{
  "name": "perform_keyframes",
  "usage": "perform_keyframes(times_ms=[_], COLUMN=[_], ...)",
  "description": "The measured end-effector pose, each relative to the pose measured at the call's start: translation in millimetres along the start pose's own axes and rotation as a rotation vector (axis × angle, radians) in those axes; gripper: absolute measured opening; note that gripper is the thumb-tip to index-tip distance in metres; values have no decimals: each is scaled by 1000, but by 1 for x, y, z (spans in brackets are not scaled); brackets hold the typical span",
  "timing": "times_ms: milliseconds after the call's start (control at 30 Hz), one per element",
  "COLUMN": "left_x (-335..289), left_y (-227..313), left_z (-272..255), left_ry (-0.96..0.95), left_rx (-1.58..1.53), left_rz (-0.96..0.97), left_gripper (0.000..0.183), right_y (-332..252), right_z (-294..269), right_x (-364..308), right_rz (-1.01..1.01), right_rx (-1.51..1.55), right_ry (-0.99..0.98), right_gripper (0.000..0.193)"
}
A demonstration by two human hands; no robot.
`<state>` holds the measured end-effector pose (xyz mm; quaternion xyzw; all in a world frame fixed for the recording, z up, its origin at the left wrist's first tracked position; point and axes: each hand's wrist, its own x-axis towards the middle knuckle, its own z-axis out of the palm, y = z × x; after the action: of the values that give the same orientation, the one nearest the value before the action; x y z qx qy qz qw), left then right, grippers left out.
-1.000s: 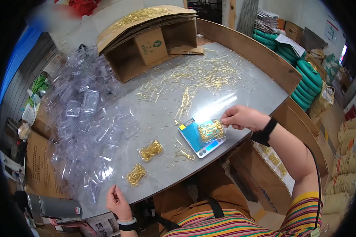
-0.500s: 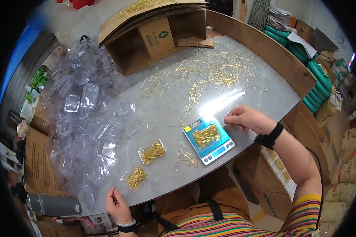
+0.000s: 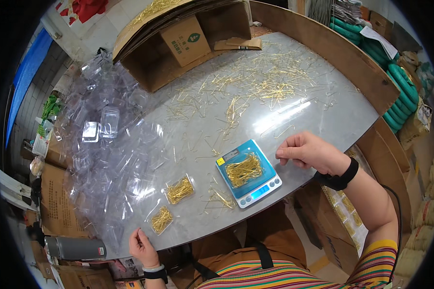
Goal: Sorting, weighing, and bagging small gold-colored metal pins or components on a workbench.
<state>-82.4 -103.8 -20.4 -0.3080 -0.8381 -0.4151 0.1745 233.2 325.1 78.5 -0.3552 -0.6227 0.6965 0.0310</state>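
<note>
My right hand (image 3: 306,153) is just right of a blue-and-white digital scale (image 3: 267,185), thumb and forefinger pinched; anything between them is too small to make out. A clear plastic tray filled with gold wire hooks (image 3: 244,171) sits on the scale. One loose gold hook (image 3: 285,131) shows just beyond my right fingertips. My left hand (image 3: 143,248) rests at the table's near edge, fingers loosely curled, with nothing visible in them. Close to it are two more clear trays of gold hooks, one nearer (image 3: 162,220) and one farther (image 3: 180,190).
Clear empty plastic trays (image 3: 115,164) are heaped across the left side of the grey table (image 3: 197,168). Loose gold hooks (image 3: 275,86) lie scattered at the back. An open cardboard box (image 3: 149,62) stands behind; a cardboard border (image 3: 342,58) edges the right. A grey bottle (image 3: 77,248) lies lower left.
The view has shifted slightly, so the scale and trays appear a little farther left. My right hand stays pinched beside the scale; my left hand keeps its place at the edge.
</note>
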Motion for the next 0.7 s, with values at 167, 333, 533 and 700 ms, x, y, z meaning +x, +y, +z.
perform_keyframes(times_ms=[167, 333, 533, 700], left_x=[-1, 0, 0, 0], left_y=[0, 1, 3, 5], left_z=[-1, 0, -1, 0], left_ry=[-2, 3, 3, 9], left_rx=[21, 28, 32, 30], left_rz=[-23, -13, -7, 23], left_gripper=[18, 18, 17, 17], right_y=[6, 11, 8, 2], right_z=[-1, 2, 8, 13], right_x=[0, 2, 4, 3], right_rz=[17, 6, 10, 11], right_rx=[10, 29, 24, 22], right_ry=[6, -15, -14, -12], right_gripper=[17, 18, 19, 20])
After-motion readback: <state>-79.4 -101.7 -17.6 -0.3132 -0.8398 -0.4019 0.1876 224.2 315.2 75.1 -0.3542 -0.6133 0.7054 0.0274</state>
